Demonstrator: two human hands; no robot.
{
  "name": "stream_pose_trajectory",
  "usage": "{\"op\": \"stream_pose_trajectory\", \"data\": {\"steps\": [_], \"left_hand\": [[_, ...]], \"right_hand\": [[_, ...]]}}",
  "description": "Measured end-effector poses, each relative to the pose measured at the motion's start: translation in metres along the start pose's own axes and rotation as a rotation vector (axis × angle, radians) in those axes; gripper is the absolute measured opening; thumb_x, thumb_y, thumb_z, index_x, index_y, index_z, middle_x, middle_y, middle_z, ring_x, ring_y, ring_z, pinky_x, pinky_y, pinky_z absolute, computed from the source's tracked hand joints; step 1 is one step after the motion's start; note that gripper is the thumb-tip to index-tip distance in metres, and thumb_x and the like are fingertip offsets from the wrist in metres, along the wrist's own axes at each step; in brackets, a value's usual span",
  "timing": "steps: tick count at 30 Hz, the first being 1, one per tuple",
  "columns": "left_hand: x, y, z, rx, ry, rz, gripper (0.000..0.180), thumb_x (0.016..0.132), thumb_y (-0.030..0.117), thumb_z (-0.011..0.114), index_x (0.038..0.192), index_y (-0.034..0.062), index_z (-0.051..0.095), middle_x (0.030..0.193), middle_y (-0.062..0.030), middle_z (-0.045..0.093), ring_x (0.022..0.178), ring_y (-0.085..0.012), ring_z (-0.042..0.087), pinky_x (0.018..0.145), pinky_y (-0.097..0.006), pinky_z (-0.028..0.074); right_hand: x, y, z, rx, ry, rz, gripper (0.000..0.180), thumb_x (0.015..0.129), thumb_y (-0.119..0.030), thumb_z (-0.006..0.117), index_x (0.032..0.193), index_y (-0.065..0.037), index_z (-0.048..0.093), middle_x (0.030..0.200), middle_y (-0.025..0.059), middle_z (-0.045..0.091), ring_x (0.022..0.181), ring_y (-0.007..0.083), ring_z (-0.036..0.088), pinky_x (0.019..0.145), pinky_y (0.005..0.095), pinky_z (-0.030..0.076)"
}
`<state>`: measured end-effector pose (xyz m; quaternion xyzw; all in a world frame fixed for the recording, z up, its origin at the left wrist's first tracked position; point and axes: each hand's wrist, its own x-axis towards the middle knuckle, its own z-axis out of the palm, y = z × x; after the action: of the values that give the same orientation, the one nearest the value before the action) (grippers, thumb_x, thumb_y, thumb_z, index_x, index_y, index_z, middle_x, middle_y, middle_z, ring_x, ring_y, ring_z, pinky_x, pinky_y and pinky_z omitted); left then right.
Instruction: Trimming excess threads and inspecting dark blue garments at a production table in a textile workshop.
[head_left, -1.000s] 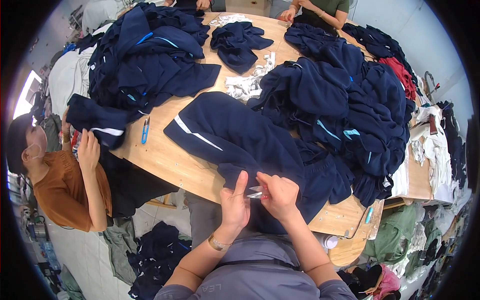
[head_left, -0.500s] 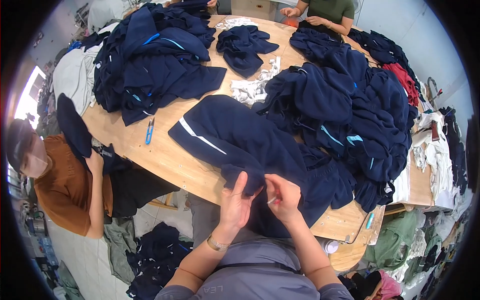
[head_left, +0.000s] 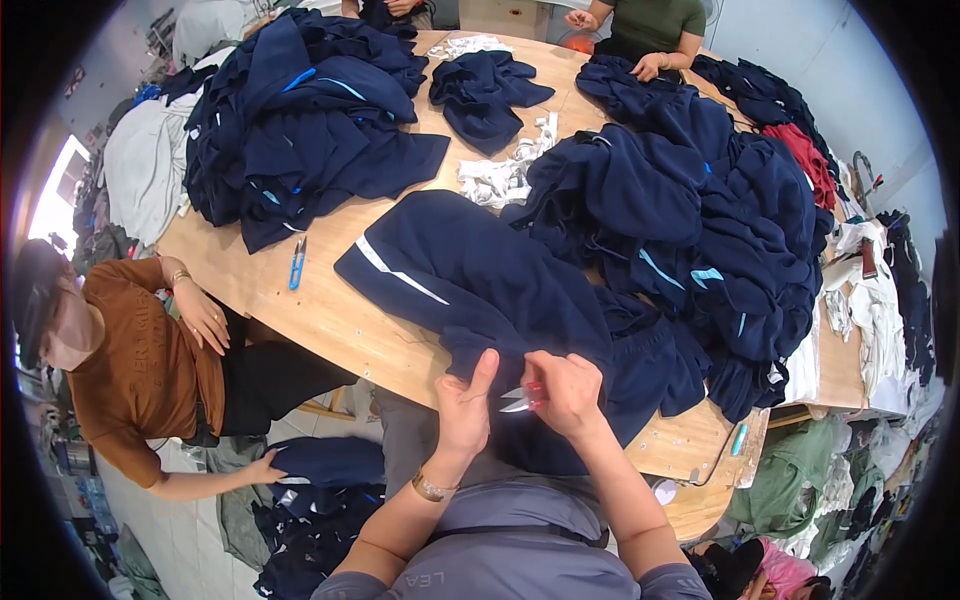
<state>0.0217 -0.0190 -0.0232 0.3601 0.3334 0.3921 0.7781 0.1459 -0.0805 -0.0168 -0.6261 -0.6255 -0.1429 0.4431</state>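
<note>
A navy garment with a white stripe lies across the table's near edge and hangs down toward my lap. My left hand, thumb raised, is closed on a gathered edge of it. In my right hand is a pair of thread snips with red handles. Their pale blades point left, toward my left fingers, with a small gap between. Whether a thread lies between the hands is too small to tell.
Navy garment piles stand at the back left and right of the wooden table. Blue snips lie at left, white strips mid-table. A person in brown sits at left beside a floor pile; others work across the table.
The snips in my right hand have turned so their blades show, pointing left. The person at left has lowered a navy garment onto the floor pile. My left hand has shifted slightly.
</note>
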Motion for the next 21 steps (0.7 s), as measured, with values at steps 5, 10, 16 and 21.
{"op": "stream_pose_trajectory", "data": {"steps": [5,10,16,21], "left_hand": [[0.005,0.007,0.019,-0.185,-0.008,-0.040,0.012,0.088,0.011,0.058,0.082,0.0014,0.061,0.085,-0.0019,0.060,0.076,-0.0081,0.055,0.073,-0.024,0.044],[0.010,0.013,0.014,-0.186,0.054,-0.054,0.013,0.088,0.013,0.058,0.088,0.0012,0.062,0.088,-0.0027,0.062,0.077,-0.0084,0.057,0.070,-0.023,0.046],[-0.002,0.008,0.011,0.188,0.066,-0.015,0.032,0.084,0.027,0.065,0.061,0.0059,0.061,0.062,0.0094,0.050,0.057,0.0006,0.041,0.045,-0.020,0.032],[0.004,-0.003,0.016,0.273,0.098,-0.013,0.046,0.075,0.037,0.073,0.051,0.0058,0.049,0.054,0.0087,0.042,0.052,-0.0021,0.035,0.042,-0.024,0.029]], "right_hand": [[-0.018,-0.007,0.013,0.239,0.207,0.409,0.017,0.073,0.005,0.065,0.086,-0.001,0.057,0.057,0.0018,0.051,0.042,0.0097,0.046,0.042,0.0216,0.036],[-0.012,-0.008,0.019,0.422,0.245,0.480,0.021,0.075,0.002,0.065,0.095,-0.001,0.059,0.055,0.0011,0.048,0.040,0.0093,0.044,0.041,0.0209,0.035],[0.001,-0.019,0.012,0.083,0.054,0.415,0.010,0.080,-0.011,0.064,0.089,-0.010,0.068,0.061,0.0069,0.059,0.046,0.0169,0.052,0.045,0.0261,0.041],[-0.028,0.009,0.006,0.216,-0.033,0.512,0.022,0.084,-0.016,0.063,0.094,-0.001,0.052,0.081,0.0089,0.055,0.074,0.0171,0.051,0.071,0.0265,0.043]]}}
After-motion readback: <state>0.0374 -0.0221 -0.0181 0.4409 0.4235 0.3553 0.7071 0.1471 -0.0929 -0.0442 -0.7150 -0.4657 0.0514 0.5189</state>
